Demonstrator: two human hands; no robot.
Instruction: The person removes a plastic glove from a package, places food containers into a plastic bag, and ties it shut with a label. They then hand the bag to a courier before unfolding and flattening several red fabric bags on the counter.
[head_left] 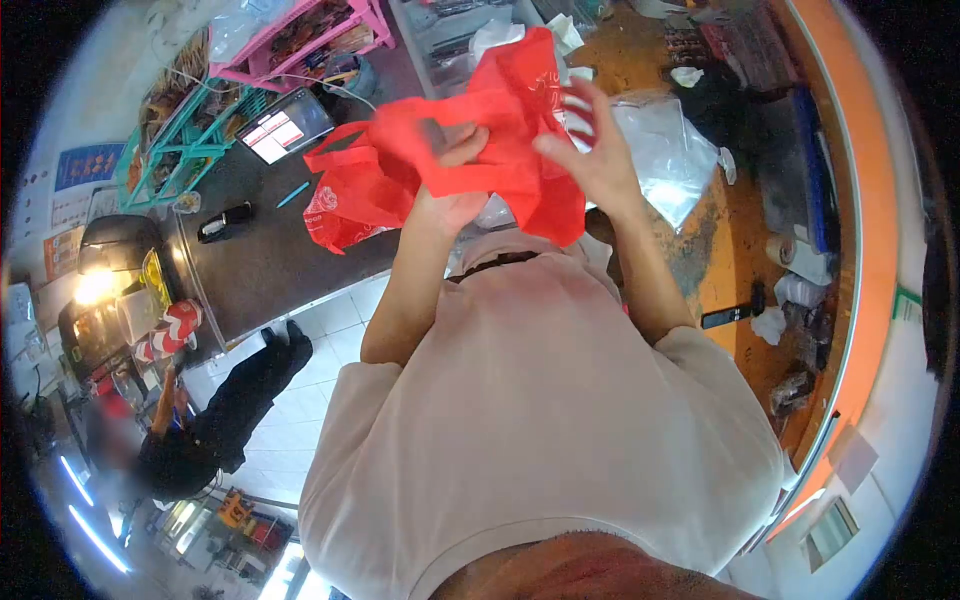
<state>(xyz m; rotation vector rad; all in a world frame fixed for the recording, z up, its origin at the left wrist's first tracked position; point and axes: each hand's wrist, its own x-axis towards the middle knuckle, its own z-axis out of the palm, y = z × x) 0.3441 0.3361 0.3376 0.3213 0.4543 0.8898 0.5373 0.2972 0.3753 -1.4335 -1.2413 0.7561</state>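
A red fabric carrier bag with white print is held up in front of me at waist height, its panels loose and partly folded. My left hand is closed on it, with the fingers partly covered by the red cloth. At the bag's right side, my right hand has its fingers spread and the thumb against the cloth. More of the red material hangs to the left of my left hand, over the dark counter's edge.
A tablet, a blue pen and a black object lie on the dark counter. Pink and green baskets stand behind. Clear plastic bags lie right. A person in dark clothes stands left.
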